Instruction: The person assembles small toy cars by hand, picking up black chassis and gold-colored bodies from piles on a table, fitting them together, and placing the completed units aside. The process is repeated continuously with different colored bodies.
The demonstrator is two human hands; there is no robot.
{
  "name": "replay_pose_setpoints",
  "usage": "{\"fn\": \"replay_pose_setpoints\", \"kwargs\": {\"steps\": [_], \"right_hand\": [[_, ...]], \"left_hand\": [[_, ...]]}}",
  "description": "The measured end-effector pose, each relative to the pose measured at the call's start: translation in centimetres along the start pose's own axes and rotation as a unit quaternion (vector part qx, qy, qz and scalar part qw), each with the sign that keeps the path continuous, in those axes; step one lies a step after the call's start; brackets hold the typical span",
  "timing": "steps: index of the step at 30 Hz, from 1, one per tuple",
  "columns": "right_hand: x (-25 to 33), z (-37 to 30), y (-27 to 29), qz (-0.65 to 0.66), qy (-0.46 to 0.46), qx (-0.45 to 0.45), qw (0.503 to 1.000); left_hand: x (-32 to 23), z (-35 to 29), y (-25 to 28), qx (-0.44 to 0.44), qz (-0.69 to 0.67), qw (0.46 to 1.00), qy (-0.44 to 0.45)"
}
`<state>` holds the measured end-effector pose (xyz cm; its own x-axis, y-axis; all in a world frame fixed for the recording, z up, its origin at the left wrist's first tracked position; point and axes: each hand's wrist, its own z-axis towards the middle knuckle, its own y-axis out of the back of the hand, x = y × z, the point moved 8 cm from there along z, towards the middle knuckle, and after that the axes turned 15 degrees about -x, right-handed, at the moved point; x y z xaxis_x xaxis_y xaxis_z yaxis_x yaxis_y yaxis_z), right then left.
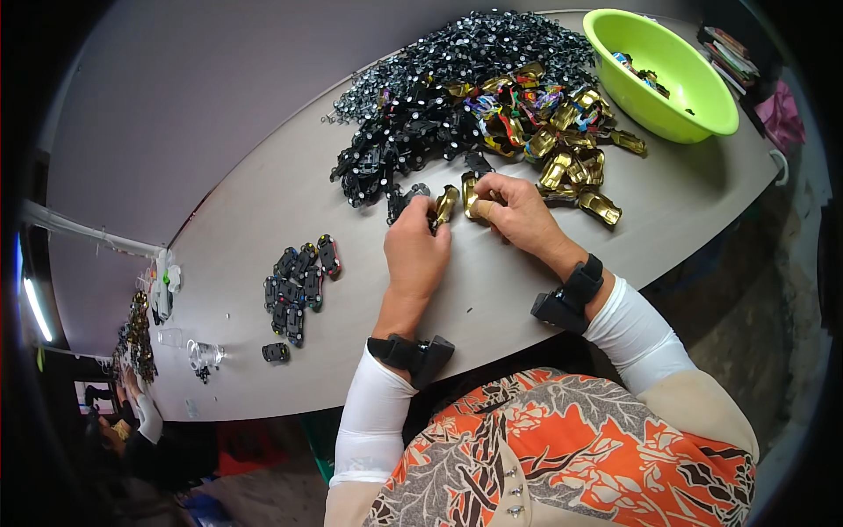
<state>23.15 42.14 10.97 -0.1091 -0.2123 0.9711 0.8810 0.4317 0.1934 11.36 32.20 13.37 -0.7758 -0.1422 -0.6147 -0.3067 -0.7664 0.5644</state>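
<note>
Both of my hands are over the middle of the table, close together. My left hand [416, 256] is closed, its fingers and thumb pinching a gold toy car body [447, 204]. A second gold car body [470, 190] is in the fingertips of my right hand [525, 216], just right of the first. Next to my left fingers lie black car bases [399, 200]. To the right of my right hand several loose gold car bodies [600, 208] rest in a heap. My fingers partly hide both held pieces.
Beyond my hands spreads a pile of black car bases [395, 145], with small silvery-black parts [465, 48] behind. A green basin [667, 83] stands far right. Dark toy cars [294, 290] lie at left. Another person's arm [147, 417] is at the table's far left end.
</note>
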Motion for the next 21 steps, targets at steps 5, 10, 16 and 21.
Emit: {"fn": "replay_pose_setpoints", "kwargs": {"steps": [5,10,16,21], "right_hand": [[-0.3,-0.6,-0.7,0.123,-0.099,0.032,0.987],[0.4,-1.3,-2.0,0.141,-0.058,0.067,0.986],[0.7,-0.6,0.2,0.155,-0.105,-0.011,0.982],[1.3,-2.2,-2.1,0.104,-0.009,0.079,0.991]], "left_hand": [[2.9,-2.1,-1.0,0.091,-0.345,0.881,0.31],[1.5,-3.5,-1.6,0.154,-0.356,0.879,0.278],[2.2,-3.9,-1.7,0.147,-0.557,0.683,0.449],[2.5,-4.3,-2.2,0.138,-0.541,0.703,0.44]]}}
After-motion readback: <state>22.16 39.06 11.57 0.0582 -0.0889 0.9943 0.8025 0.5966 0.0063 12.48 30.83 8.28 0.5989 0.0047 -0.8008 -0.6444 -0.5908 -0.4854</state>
